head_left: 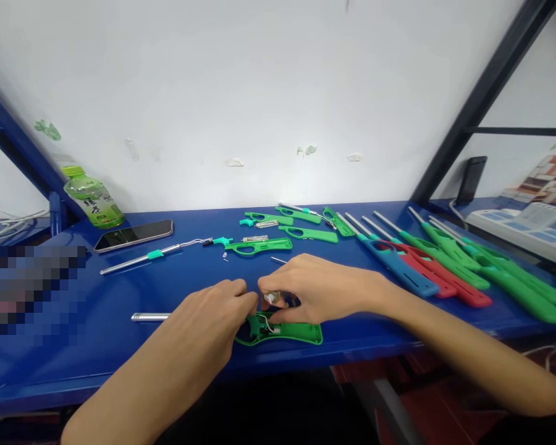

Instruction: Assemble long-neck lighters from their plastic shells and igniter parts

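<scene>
Blue worktop, set against a white wall, with our two bare hands working close to its near edge. Between them lies an open green shell, its hollow side up, with a dark green trigger and a thin white wire inside. Our left hand bends over the shell's left end; its fingers are curled, and we cannot tell what they grip. A silver rod shows beyond the left forearm; how it joins the shell is hidden. Our right hand reaches over the shell from the right, fingers bent closely around a small clear piece, which is held just above the shell.

Farther back, by the wall, are several loose green handles with small parts among them. To their left lie a wired rod with a teal collar, a phone and a green bottle. To our right, long lighters lie side by side: one blue, then red, then green.
</scene>
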Available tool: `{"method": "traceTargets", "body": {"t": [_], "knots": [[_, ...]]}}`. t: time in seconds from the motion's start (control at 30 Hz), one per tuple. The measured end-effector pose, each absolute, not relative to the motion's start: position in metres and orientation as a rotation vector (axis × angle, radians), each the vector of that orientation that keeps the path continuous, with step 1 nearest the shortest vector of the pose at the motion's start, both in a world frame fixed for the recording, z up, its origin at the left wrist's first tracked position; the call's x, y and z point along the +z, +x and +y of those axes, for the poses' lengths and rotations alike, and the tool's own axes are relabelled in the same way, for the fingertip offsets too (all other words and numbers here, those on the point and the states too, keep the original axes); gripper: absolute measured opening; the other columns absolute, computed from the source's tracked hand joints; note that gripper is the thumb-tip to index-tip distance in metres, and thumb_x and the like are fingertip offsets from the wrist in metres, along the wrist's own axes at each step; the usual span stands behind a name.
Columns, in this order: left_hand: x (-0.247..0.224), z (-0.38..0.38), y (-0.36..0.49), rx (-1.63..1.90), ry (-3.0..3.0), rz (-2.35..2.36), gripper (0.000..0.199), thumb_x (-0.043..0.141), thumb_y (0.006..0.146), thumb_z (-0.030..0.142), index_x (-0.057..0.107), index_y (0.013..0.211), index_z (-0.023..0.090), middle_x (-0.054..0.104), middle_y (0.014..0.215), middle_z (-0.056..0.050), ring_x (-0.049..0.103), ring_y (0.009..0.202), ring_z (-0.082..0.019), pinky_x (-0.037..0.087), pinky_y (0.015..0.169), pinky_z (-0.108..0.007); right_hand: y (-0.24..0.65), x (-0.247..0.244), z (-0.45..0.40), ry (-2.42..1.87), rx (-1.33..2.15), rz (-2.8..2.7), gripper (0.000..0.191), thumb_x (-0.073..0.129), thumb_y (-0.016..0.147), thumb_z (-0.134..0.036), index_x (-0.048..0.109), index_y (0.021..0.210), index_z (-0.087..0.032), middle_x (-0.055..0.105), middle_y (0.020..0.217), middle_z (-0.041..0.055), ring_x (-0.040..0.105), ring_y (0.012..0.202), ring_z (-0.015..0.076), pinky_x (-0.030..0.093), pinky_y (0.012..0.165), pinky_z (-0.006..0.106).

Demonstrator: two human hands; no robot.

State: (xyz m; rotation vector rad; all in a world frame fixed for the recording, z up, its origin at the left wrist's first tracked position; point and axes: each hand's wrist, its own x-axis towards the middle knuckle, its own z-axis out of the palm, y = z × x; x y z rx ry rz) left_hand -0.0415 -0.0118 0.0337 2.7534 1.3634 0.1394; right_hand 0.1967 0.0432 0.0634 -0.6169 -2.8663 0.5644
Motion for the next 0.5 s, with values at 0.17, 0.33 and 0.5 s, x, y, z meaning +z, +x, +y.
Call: {"method": "traceTargets", "body": {"t": [0.17,0.33,0.5], "knots": [[0.0337,-0.0136,-0.0416,0.149,2.771,1.349,0.047,0.040,0.079,-0.012,0.063,0.098,0.025,0.064,0.101,-0.002,0.060,0.091,-0.023,0.041,0.081,-0.037,0.1950,0.0616,0.0450,-0.624,0.580,-2.868,0.029,0.076,0.095,-0.030,0.050,0.085,-0.022,0.061,0.080,-0.0043,0.056,0.072,0.0142,0.032,0.062,0.027],[0.0338,-0.0164,-0.0429,0.170,2.783,1.346,0.048,0.040,0.077,-0.012,0.062,0.098,0.025,0.061,0.100,-0.002,0.059,0.089,-0.023,0.040,0.079,-0.037,0.1925,0.0567,0.0462,-0.659,0.685,-2.832,0.031,0.076,0.095,-0.032,0.050,0.083,-0.022,0.058,0.078,-0.0052,0.052,0.070,0.0133,0.031,0.061,0.027],[0.0350,-0.0168,-0.0463,0.158,2.766,1.319,0.046,0.039,0.078,-0.011,0.062,0.096,0.025,0.059,0.099,-0.001,0.059,0.087,-0.022,0.039,0.078,-0.037,0.1905,0.0581,0.0454,-0.723,0.986,-2.752,0.027,0.075,0.094,-0.023,0.051,0.084,-0.022,0.056,0.076,-0.0074,0.051,0.065,0.0105,0.034,0.060,0.025]]}}
